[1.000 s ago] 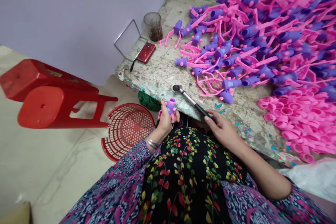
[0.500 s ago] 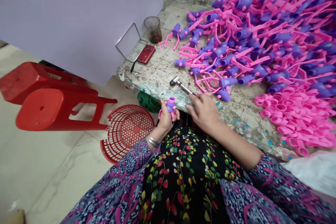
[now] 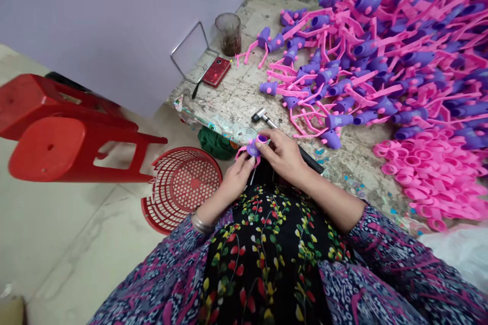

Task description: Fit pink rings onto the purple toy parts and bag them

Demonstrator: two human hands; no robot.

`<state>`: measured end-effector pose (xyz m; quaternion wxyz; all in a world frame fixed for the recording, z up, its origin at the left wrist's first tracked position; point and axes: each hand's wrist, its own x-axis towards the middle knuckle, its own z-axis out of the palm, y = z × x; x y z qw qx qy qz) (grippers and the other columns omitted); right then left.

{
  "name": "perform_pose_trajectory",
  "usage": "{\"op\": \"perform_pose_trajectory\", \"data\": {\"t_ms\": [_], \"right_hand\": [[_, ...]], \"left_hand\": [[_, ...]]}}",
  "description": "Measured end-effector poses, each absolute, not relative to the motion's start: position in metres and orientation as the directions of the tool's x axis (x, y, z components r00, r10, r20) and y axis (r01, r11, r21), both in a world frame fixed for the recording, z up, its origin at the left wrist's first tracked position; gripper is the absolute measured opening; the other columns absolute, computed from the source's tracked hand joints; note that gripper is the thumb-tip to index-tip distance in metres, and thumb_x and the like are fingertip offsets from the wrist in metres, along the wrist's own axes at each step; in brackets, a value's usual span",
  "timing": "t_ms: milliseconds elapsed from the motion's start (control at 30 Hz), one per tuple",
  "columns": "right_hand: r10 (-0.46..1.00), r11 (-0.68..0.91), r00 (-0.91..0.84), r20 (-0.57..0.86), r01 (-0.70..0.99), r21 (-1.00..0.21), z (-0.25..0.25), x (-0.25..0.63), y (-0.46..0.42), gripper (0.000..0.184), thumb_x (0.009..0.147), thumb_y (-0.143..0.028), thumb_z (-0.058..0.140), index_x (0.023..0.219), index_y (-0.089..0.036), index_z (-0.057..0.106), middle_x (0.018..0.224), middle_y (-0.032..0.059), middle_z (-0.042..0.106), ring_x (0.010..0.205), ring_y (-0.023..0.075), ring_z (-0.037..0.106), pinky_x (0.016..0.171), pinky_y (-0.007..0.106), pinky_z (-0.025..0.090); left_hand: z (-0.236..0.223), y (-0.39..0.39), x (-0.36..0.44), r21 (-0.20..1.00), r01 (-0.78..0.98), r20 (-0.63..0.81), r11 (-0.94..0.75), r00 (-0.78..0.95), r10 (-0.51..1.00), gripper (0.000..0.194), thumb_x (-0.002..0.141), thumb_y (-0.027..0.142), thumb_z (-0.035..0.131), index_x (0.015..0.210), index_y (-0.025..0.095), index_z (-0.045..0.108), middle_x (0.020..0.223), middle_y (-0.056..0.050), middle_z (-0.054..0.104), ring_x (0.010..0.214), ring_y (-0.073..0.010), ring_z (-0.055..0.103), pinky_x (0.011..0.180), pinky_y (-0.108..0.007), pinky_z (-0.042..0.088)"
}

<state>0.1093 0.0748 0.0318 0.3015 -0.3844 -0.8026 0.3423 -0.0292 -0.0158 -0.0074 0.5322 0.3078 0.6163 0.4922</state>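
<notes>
- A purple-and-pink piece (image 3: pixel 253 149) is held above the lap, at the near edge of the table (image 3: pixel 232 104), its pink-rimmed mouth turned upward.
- The piece is grasped at its lower part by the fingers of the left hand (image 3: pixel 238 175).
- Its rim is gripped by the thumb and fingers of the right hand (image 3: pixel 284 157).
- A hammer (image 3: pixel 310 160) is laid on the table, partly hidden behind the right hand; whether it is touched cannot be told.
- Similar pieces (image 3: pixel 366 48) are heaped to the right, with pink rings (image 3: pixel 438 177) piled nearer.
- A glass (image 3: pixel 230 43) and a phone (image 3: pixel 217 71) are set at the far left.
</notes>
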Motion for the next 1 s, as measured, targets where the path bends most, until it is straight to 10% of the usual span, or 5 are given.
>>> {"op": "perform_pose_trajectory", "data": {"t_ms": [100, 300, 1000], "right_hand": [[0.811, 0.505, -0.539, 0.229, 0.446, -0.739, 0.033, 0.106, 0.080, 0.025, 0.094, -0.034, 0.052, 0.106, -0.015, 0.063, 0.098, 0.0097, 0.068, 0.088, 0.0218, 0.063, 0.080, 0.035, 0.049], [0.763, 0.595, -0.590, 0.264, 0.481, -0.644, 0.031, 0.099, 0.079, 0.024, 0.096, -0.032, 0.048, 0.107, -0.015, 0.062, 0.092, 0.0095, 0.066, 0.085, 0.0217, 0.061, 0.078, 0.034, 0.048], [0.771, 0.587, -0.605, 0.199, 0.554, -0.590, 0.024, 0.118, 0.088, 0.040, 0.096, -0.034, 0.047, 0.129, -0.011, 0.055, 0.111, 0.0151, 0.064, 0.097, 0.0253, 0.061, 0.085, 0.038, 0.051]], "left_hand": [[0.002, -0.024, -0.039, 0.944, -0.100, -0.329, 0.314, -0.318, 0.889, 0.035, 0.075, 0.045, 0.074, 0.101, 0.021, 0.072, 0.097, -0.003, 0.074, 0.089, -0.0167, 0.067, 0.087, -0.028, 0.050], [0.002, -0.004, -0.028, 0.693, -0.603, -0.570, 0.395, -0.123, 0.812, 0.050, 0.064, 0.057, 0.080, 0.083, 0.014, 0.062, 0.068, 0.000, 0.066, 0.051, -0.0079, 0.058, 0.049, -0.018, 0.044], [-0.007, 0.013, -0.024, 0.611, -0.735, -0.576, 0.294, -0.159, 0.802, 0.046, 0.052, 0.040, 0.091, 0.077, 0.010, 0.067, 0.062, -0.001, 0.068, 0.053, -0.0102, 0.064, 0.058, -0.023, 0.055]]}}
